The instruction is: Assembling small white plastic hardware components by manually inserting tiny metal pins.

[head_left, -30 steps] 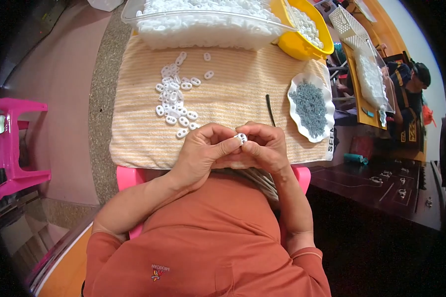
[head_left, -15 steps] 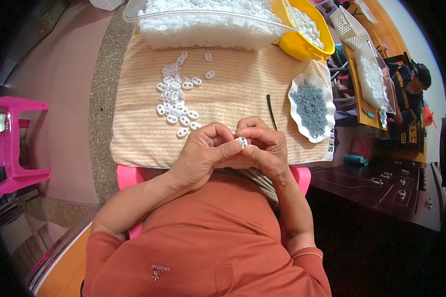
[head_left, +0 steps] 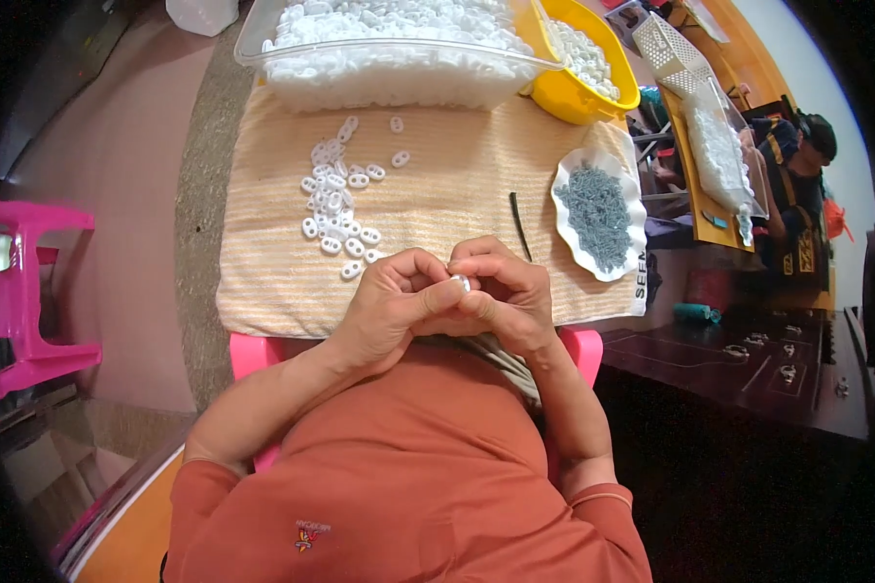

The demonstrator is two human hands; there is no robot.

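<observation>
A small white oval piece [head_left: 461,283] is pinched between the fingertips of my left hand [head_left: 391,299] and my right hand [head_left: 510,291], just over the towel's near edge. It is turned so that little of its face shows, and the fingers cover most of it. Left of the hands lies a loose heap of white oval pieces with two holes [head_left: 332,199], several of them scattered at its edges. Right of my right hand stands a white scalloped dish [head_left: 565,216] filled with small grey pins [head_left: 598,216]. Between hand and dish lies a thin black strip [head_left: 519,225].
A striped towel [head_left: 437,175] covers the work surface. Along its far side stand a clear bin [head_left: 399,83] of white pieces and a yellow basin [head_left: 566,105]. Another person [head_left: 802,165] sits at a table on the right. A pink stool [head_left: 44,291] stands left.
The white oval piece has turned between my fingertips, so its holed face shows less. The whole view has shifted slightly; the heap and dish look unchanged.
</observation>
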